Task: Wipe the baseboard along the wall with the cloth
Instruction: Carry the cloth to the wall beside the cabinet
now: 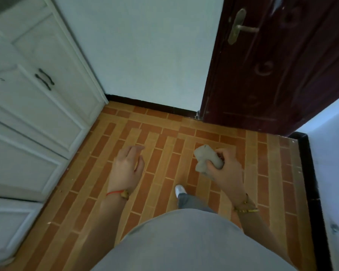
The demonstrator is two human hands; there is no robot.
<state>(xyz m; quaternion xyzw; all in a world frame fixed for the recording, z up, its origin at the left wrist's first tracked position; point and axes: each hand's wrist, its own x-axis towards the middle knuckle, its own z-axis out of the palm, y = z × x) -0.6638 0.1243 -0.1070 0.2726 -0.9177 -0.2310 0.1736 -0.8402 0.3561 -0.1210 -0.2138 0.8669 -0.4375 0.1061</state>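
**A:** The person stands over the tiled floor [159, 153], with the right hand [223, 169] out in front, its fingers [221, 153] clenched around a bunched grey cloth [206, 158]. The left hand [128, 165] hangs loose, fingers relaxed, grasping nothing.

**B:** And the target?

**A:** The black baseboard [151, 103] runs along the foot of the pale wall [145, 45], its long axis going left to right from the white cabinet [37, 90] toward the dark red door [272, 65]. A second stretch runs down the right side, pointing back toward the person.

**B:** Risks?

**A:** The cloth is held well above that strip. Balled up tight, I'd say it could skim only a narrow band and miss the top edge. The corner by the door's foot looks awkward too, and easy to skip.
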